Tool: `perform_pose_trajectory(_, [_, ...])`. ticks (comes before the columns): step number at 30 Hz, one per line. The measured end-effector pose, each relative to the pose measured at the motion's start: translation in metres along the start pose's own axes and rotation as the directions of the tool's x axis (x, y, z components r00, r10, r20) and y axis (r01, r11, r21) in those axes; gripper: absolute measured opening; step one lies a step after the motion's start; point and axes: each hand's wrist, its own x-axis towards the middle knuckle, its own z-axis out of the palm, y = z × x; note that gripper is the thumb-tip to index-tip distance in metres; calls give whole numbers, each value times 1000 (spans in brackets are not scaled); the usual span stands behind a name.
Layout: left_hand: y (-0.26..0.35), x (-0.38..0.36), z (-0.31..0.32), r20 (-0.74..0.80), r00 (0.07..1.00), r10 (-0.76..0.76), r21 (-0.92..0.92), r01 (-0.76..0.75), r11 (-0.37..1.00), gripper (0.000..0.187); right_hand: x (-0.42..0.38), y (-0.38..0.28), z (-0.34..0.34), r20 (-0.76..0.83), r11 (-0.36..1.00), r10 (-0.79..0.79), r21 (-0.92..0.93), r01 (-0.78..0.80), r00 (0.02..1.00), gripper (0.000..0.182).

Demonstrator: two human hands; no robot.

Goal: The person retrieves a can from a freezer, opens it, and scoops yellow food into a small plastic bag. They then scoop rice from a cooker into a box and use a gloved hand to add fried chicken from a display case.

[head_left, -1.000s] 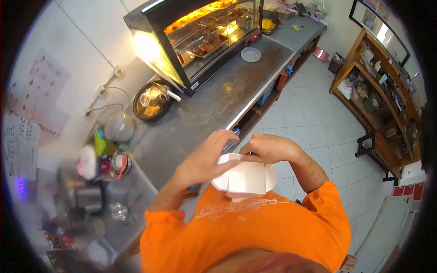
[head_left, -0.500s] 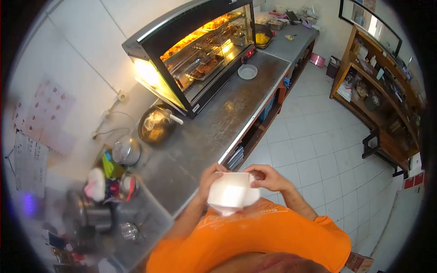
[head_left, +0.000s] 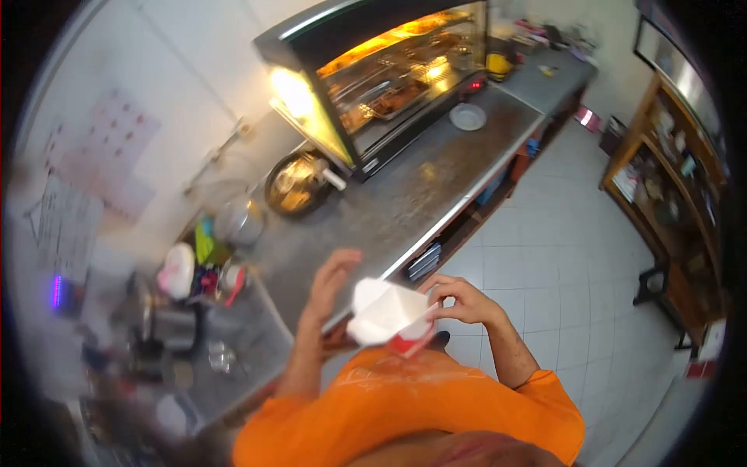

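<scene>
My right hand (head_left: 461, 300) pinches the right edge of a white paper takeaway box (head_left: 393, 310) in front of my chest. The box tilts, its white inside faces up, and a red patch shows on its outer side. To the left of the box, my left hand (head_left: 333, 276) is raised with its fingers stretched out, apart from the box and holding nothing. It is a little blurred by motion over the counter's front edge.
On the metal counter (head_left: 412, 183) stand a lit food warmer (head_left: 366, 165), a white plate (head_left: 468, 117) and a dark pan (head_left: 296, 183) with a white handle. Pots (head_left: 175, 323) are at the lower left. A wooden shelf (head_left: 650, 156) stands across the tiled floor (head_left: 537, 257).
My left hand has let go of the box and moved up and left. The box has turned in my right hand, bringing its red outer side into sight. The camera view has shifted.
</scene>
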Motion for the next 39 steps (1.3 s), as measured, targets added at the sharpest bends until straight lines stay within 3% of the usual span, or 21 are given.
perform_pose_trajectory(1, [21,-4,-10,-57,998,-6,4,6,1000,33,5,-5,7,-51,991,-1,-132,-6,999,16])
perform_pose_trajectory(2, [52,-10,-18,208,973,97,386,-172,906,34,13,-7,17,-91,964,-15,-265,-10,996,17])
perform_pose_trajectory(3, [83,-24,-23,463,885,49,654,-378,655,36,21,-5,30,-131,962,-76,-269,38,988,19])
perform_pose_trajectory(4, [103,-39,-10,419,907,-38,715,-304,629,32,31,-5,43,-47,965,-63,-257,49,997,19])
perform_pose_trajectory(6, [95,-75,-20,420,886,-196,786,-247,567,23,54,-3,73,-119,963,-170,-230,140,978,21])
perform_pose_trajectory(7, [89,-93,-29,343,918,-197,804,-179,567,23,65,0,86,-79,963,-167,-226,146,983,23])
perform_pose_trajectory(9, [76,-130,-54,237,911,-338,897,-71,436,23,90,0,120,23,961,-174,-215,175,984,22])
perform_pose_trajectory(13, [64,-222,-87,3,943,-334,934,117,338,30,137,18,195,205,957,-174,-197,215,963,22])
perform_pose_trajectory(14, [54,-248,-91,-192,972,-138,947,220,233,40,150,30,217,270,972,-132,-155,179,954,22])
perform_pose_trajectory(15, [46,-274,-97,-349,934,78,931,336,143,51,164,44,238,315,962,-108,-207,180,943,22])
perform_pose_trajectory(16, [40,-297,-107,-359,930,78,928,347,134,51,176,68,261,326,962,-115,-198,187,938,22])
perform_pose_trajectory(18, [29,-345,-132,-679,734,25,725,664,186,73,201,119,317,262,937,11,-340,81,965,21])
perform_pose_trajectory(19, [21,-368,-144,-739,671,-64,647,733,209,84,215,137,346,260,940,8,-332,82,965,21])
perform_pose_trajectory(21, [26,-406,-160,-750,658,-67,630,742,230,77,232,169,396,187,857,-68,-492,153,980,19])
perform_pose_trajectory(24, [28,-450,-184,-761,642,-92,593,746,303,69,258,228,455,121,821,-79,-554,133,990,18])
perform_pose_trajectory(28, [37,-490,-216,-739,665,-109,589,716,375,66,284,219,495,67,717,-35,-694,71,997,27])
perform_pose_trajectory(29, [36,-499,-223,-736,667,-115,592,717,367,66,290,189,499,69,640,85,-768,-2,994,33])
perform_pose_trajectory(30, [30,-506,-232,-752,641,-150,545,734,405,68,299,165,501,64,644,81,-765,-3,995,33])
perform_pose_trajectory(35, [5,-501,-290,-785,609,-112,493,724,483,63,395,113,492,25,603,-368,-754,260,929,41])
perform_pose_trajectory(37, [-6,-484,-326,-726,687,-45,504,575,645,60,466,92,494,31,542,-497,-769,339,867,37])
perform_pose_trajectory(39, [-8,-456,-370,-699,714,-23,532,542,650,60,539,83,506,37,492,-575,-782,381,817,35])
